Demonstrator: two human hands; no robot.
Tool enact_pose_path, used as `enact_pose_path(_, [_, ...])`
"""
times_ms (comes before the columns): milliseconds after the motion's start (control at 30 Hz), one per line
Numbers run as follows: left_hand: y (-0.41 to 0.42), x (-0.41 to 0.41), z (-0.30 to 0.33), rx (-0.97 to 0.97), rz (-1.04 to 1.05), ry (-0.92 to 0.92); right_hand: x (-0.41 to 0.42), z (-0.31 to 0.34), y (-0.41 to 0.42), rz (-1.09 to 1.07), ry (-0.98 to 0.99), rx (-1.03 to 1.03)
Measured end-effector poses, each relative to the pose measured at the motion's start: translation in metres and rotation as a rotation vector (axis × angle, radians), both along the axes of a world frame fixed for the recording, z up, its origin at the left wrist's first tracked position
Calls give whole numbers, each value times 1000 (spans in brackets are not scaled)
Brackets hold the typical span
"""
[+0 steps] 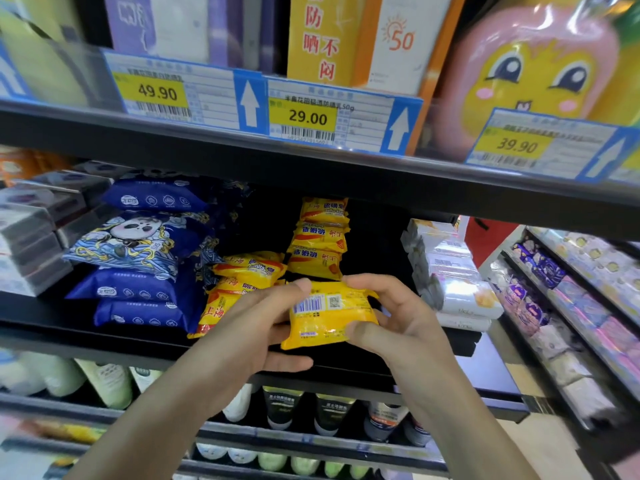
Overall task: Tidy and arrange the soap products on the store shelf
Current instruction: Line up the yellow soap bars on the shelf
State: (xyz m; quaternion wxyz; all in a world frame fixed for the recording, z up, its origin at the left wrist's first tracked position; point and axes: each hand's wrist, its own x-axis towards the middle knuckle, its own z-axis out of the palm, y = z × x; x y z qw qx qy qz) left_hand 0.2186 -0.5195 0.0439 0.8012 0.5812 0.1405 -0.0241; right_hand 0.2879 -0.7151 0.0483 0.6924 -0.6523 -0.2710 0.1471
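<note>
Two hands hold one yellow soap packet [329, 315] in front of the middle shelf [86, 327], its barcode side turned up. The left hand [256, 323] has its fingers curled round the packet's left edge, with the thumb lying below it; the right hand [391, 320] grips the right edge, fingers bent over the top corner and thumb pressed on the lower front. Behind the held packet, three more yellow packets form a stack [320, 237] at the back of the shelf, the top one printed upright and the two beneath it upside down. Just left of the hands lies a loose yellow pile [242, 275] of at least three packets, tilted and overlapping; the exact count is hidden by the left hand. Further left, four blue packs [145, 265] are stacked, one of them showing a panda picture. Grey boxes [27, 244] stand at the far left, and white wrapped bars [450, 271] are piled to the right of the yellow soaps. On the shelf edge above hang three price tags [308, 117], reading 49.90, 29.00 and 39.90. Below the middle shelf a row of bottles and tubes [311, 410] stands upright.
</note>
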Motion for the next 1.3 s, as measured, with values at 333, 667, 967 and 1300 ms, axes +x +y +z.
enact_pose_path(333, [-4, -4, -6, 148, -34, -174, -2, -5, 1, 25, -99, -2])
enact_pose_path(667, [1, -5, -10, 178, 70, -224, -3, -3, 0, -68, 110, -161])
enact_pose_path(967, [-4, -4, -15, 483, 168, -378, 1, 10, 1, -70, 416, -268])
enact_pose_path(1300, [-6, -5, -20, 666, 168, -496, 8, 11, 14, 69, 529, -92])
